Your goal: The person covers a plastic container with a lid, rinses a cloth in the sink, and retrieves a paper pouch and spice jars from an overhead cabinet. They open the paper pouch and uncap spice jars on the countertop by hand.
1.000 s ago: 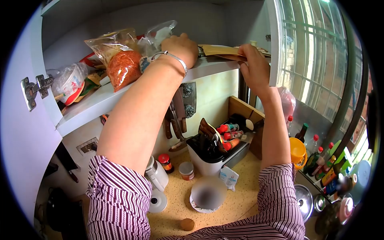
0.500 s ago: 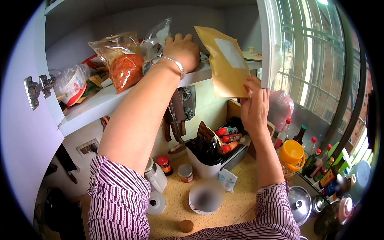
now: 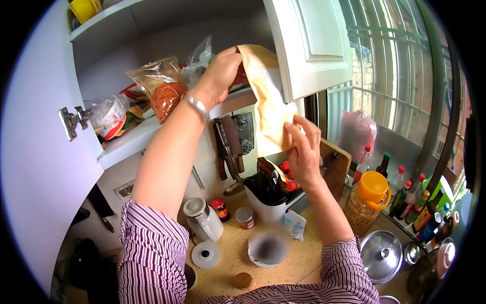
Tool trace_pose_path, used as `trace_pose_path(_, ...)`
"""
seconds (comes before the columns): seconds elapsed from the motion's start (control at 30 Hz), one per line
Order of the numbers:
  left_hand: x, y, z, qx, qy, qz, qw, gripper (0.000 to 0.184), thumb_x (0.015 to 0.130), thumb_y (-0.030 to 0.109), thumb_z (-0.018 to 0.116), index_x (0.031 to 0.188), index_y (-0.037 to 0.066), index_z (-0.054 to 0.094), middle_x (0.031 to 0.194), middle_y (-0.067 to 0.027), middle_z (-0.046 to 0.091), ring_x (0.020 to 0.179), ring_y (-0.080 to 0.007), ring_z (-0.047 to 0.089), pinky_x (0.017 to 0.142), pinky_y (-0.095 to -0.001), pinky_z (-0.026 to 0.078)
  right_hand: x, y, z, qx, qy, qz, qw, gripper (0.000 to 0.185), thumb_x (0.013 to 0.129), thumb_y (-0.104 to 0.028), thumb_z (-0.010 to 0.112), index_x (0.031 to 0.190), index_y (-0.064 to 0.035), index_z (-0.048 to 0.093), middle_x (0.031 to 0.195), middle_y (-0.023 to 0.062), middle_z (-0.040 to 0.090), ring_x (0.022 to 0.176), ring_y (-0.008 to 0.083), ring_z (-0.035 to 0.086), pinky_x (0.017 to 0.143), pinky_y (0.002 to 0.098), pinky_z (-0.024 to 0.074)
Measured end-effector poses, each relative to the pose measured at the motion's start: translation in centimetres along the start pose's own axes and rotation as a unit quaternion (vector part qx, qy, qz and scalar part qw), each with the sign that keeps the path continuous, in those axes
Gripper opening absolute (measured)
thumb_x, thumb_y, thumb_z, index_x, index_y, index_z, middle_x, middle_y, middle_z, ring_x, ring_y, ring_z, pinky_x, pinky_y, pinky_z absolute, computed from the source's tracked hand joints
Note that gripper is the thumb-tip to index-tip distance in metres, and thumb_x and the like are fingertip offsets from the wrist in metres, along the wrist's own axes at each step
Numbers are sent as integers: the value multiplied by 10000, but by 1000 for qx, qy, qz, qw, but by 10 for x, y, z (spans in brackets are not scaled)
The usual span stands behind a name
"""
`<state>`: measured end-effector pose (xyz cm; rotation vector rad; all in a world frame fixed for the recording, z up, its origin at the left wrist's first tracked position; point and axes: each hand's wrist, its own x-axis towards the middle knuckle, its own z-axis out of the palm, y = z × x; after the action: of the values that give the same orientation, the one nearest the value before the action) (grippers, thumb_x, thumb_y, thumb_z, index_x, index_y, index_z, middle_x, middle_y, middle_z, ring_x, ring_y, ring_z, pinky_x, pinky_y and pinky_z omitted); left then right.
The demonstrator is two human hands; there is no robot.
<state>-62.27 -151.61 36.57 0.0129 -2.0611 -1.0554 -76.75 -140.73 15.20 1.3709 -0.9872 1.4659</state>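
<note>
- While the left hand (image 3: 225, 71) grips the upper left corner of a tan envelope (image 3: 268, 106), its fingertips are hard to make out against the dark cabinet.
- At the envelope's lower right edge, the right hand (image 3: 304, 152) holds on with bent fingers; its thumb is mostly hidden.
- The envelope hangs in front of the shelf (image 3: 126, 146), beside the open right door (image 3: 324, 50); whether it touches that door, I cannot tell.
- On the shelf, left of the left hand, stands a bag of red flakes (image 3: 168, 99), its right side partly covered by the forearm.
- Below, the right hand covers part of the red-capped bottles in a white bin (image 3: 264, 203).
- On the near counter, a bowl (image 3: 268, 247) has blurred contents.
- At the far upper left, a yellow object (image 3: 84, 10) is cut off by the view's edge.
</note>
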Motion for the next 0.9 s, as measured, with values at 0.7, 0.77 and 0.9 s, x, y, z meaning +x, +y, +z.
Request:
trace_pose_path(0.7,-271,53,15,-1,111,-15,994,262,1061,163,590,1225,-26,669,1132,-31,719,1001,-93,644,908,-257,508,-17,-122,-108,244,-8,145,959,444,867,141,544,1295,30,575,1256,187,614,1141,270,600,977,363,489)
trace_pose_path(0.77,-295,57,12,17,95,-20,995,252,1059,143,588,1224,-27,676,1130,-35,723,999,-96,647,920,-262,511,-7,-130,-110,306,-68,214,925,381,943,53,570,1323,29,587,1254,147,618,1139,212,597,957,316,490)
trace_pose_path(0.9,-341,59,11,-1,74,-38,997,254,1038,131,622,1235,-22,672,1135,-39,721,1010,-102,645,933,-271,510,8,-147,-120,452,-300,228,809,387,1046,-296,595,1245,26,670,1138,126,682,1042,216,646,909,330,515)
